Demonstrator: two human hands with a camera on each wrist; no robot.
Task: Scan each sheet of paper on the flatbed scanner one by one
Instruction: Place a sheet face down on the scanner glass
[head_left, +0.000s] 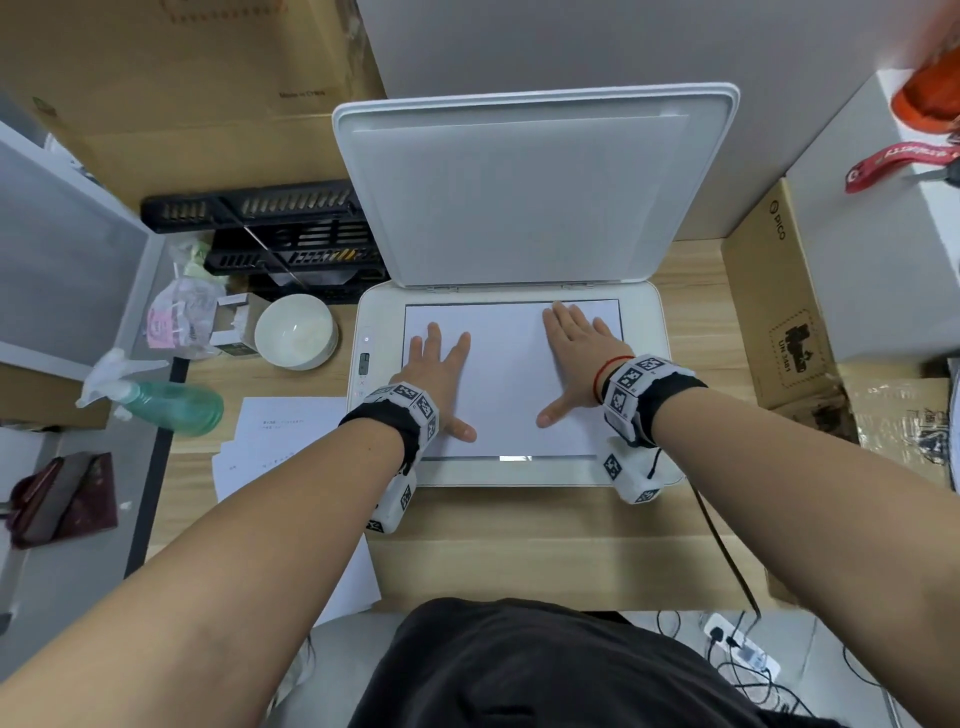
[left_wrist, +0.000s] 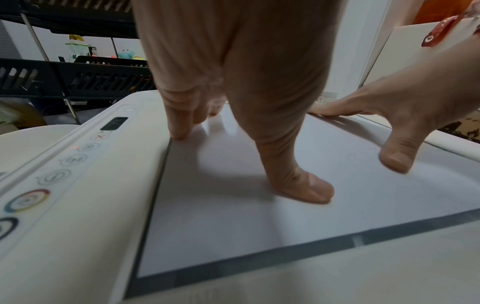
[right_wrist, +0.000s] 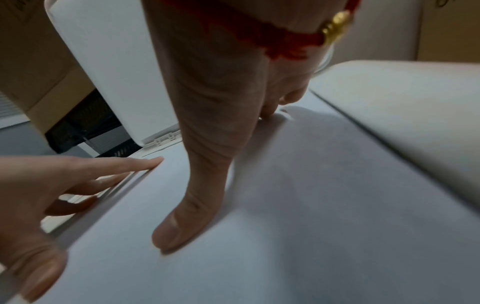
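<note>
A white flatbed scanner (head_left: 644, 332) sits mid-desk with its lid (head_left: 530, 192) raised upright at the back. One white sheet of paper (head_left: 511, 374) lies on the glass. My left hand (head_left: 439, 371) lies flat on the sheet's left side, fingers spread and straight. On the right side my right hand (head_left: 571, 358) presses flat too, thumb splayed inward. In the left wrist view the left hand (left_wrist: 233, 115) touches the sheet (left_wrist: 259, 222) near its left edge, beside the control panel (left_wrist: 62, 174). From the right wrist, the right hand (right_wrist: 207, 144) rests on the paper (right_wrist: 311, 205).
More printed sheets (head_left: 280, 447) lie on the desk left of the scanner. Also to the left stand a white bowl (head_left: 295, 331), a green spray bottle (head_left: 166, 402) and black trays (head_left: 270, 228). Cardboard boxes (head_left: 779, 291) stand at the right. A black cable (head_left: 722, 551) runs off the front edge.
</note>
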